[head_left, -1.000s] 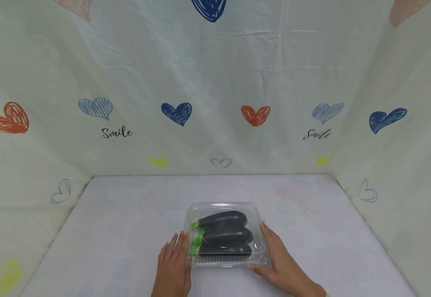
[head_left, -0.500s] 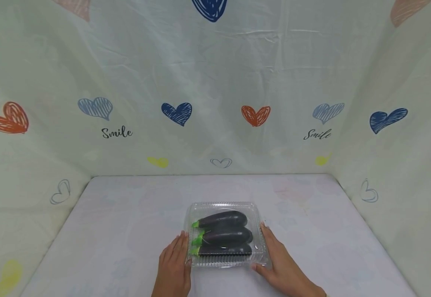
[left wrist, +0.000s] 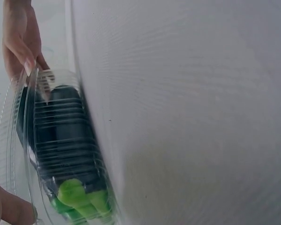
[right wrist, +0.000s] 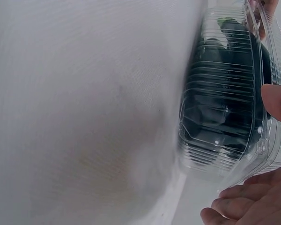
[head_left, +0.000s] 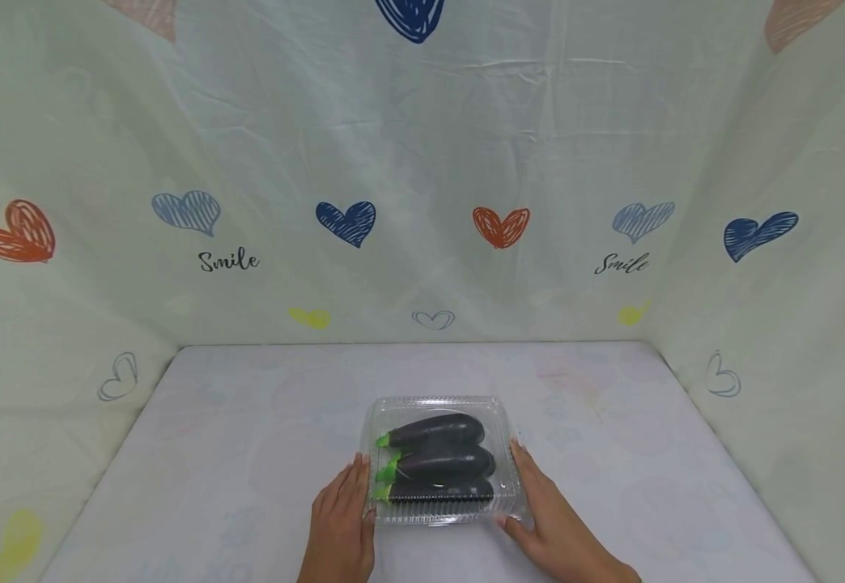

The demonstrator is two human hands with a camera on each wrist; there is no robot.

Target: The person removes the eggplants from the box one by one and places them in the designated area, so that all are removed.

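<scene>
A clear plastic clamshell container (head_left: 504,425) lies on the table with several dark eggplants (head_left: 446,464) inside, their green caps toward the left. Along its left side rests my left hand (head_left: 338,518), fingers straight and close together, thumb near the front corner. My right hand (head_left: 566,528) is at the right front corner, with straight fingers along the right side and the thumb by the front edge. In the right wrist view, that thumb (right wrist: 278,103) is at the ribbed rim and the fingers are extended. Whether the lid is fully snapped down, I cannot tell.
A white table (head_left: 248,421) surrounds the container on every side. Behind it and to both sides hangs a pale cloth backdrop (head_left: 422,162) printed with hearts and the word Smile.
My right thumb has slid slightly to the right along the container's front edge. The container, the eggplants and my left hand stay practically where they were.
</scene>
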